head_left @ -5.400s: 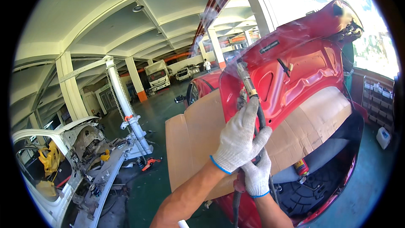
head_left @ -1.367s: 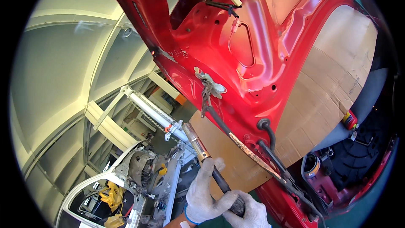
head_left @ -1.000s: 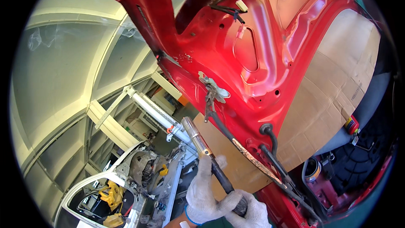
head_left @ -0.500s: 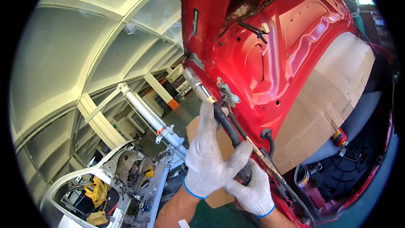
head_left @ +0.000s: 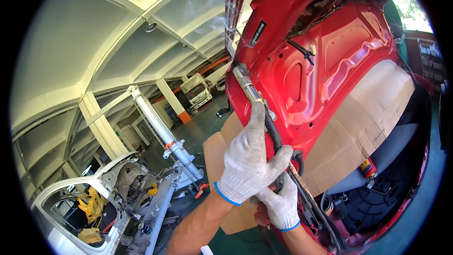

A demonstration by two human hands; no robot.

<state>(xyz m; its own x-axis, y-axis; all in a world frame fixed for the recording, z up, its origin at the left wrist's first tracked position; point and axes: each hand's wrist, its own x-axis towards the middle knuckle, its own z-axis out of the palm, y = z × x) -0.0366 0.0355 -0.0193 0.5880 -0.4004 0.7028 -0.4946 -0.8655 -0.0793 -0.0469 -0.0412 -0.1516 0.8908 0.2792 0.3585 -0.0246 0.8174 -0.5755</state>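
Note:
Both my hands wear white knit gloves with blue cuffs. My left hand (head_left: 247,160) is wrapped around the black neck of a welding torch (head_left: 271,130), its index finger stretched along toward the brass ring. My right hand (head_left: 281,204) grips the torch lower down, partly behind the left one. The torch's metal nozzle (head_left: 245,82) slants up and left, over the left edge of the red car body panel (head_left: 295,82). Whether the tip touches the metal cannot be seen. Thin smoke drifts above it.
Brown cardboard (head_left: 358,123) covers part of the red car; another cardboard piece (head_left: 217,156) is behind my hands. Black cables (head_left: 315,203) run down the car's edge. A red can (head_left: 368,167) lies inside. At left stand a chained metal post (head_left: 158,118) and a stripped white car body (head_left: 101,182).
My view has shifted, so the red panel and hands sit further right in it. The nozzle, earlier just outside the panel's left edge, now overlaps it. Both hands keep their grip.

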